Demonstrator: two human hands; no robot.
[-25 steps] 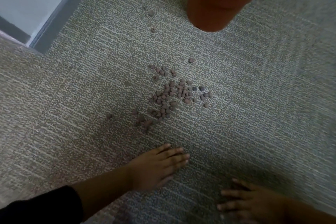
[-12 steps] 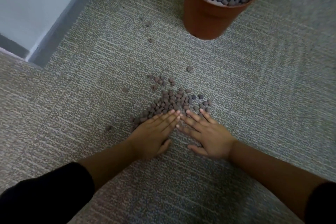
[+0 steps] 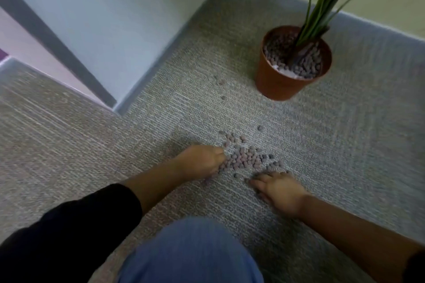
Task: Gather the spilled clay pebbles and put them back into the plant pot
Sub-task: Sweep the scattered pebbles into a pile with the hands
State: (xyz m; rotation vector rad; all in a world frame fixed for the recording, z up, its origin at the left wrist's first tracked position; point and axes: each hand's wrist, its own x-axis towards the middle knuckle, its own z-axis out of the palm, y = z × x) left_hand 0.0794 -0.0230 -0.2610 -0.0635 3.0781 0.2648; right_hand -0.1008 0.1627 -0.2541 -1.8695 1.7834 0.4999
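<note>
With the pebbles heaped on the carpet well short of the pot, the left hand, fingers curled into the heap's left edge, and the right hand, fingers bent at its near right edge, should sweep inward together, then scoop low, catching strays.

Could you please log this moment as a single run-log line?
phase: gathering | left hand: curled against clay pebbles | right hand: on carpet beside pile | plant pot: upright, apart | strays near pot
</note>
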